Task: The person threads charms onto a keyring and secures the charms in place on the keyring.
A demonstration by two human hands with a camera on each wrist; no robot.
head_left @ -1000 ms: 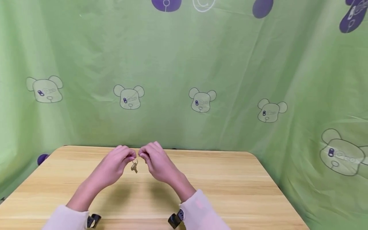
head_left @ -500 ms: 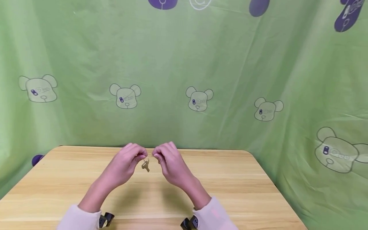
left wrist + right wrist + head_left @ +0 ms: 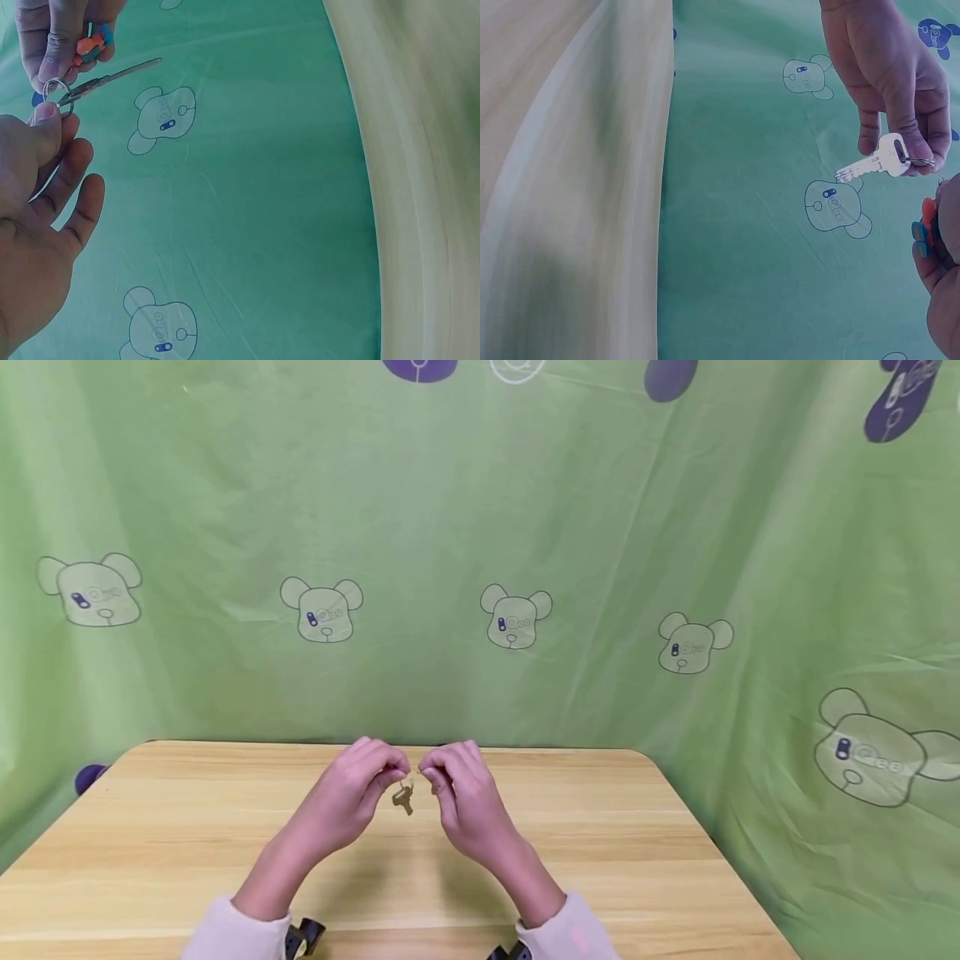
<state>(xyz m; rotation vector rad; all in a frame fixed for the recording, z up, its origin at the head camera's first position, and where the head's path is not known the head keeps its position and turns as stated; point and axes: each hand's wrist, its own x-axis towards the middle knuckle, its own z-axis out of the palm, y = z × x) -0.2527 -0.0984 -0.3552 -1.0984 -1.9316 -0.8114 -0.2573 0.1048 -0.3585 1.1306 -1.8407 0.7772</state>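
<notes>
Above the table, my left hand [image 3: 347, 792] pinches a split key ring [image 3: 60, 88] between thumb and fingertips. From that ring hangs a metal key [image 3: 881, 159], small in the head view and pointing down. Close beside it on the right, my right hand [image 3: 472, 797] has its thumb and fingertips pinched together by the ring. It holds a small orange and blue-green charm [image 3: 91, 46], partly covered by its fingers. Whether the charm is joined to the ring cannot be told, as fingertips hide that spot. The left hand's other fingers spread loosely in the left wrist view.
Below the hands lies a light wooden table [image 3: 600, 852] with rounded far corners. A green curtain [image 3: 420, 677] printed with bear heads hangs behind it and along the right side. Black wrist cameras [image 3: 303, 937] sit at both sleeves.
Both hands have shifted to the right together, the key swaying under the left fingertips. The head view has turned slightly right. Each hand keeps its pinch.
</notes>
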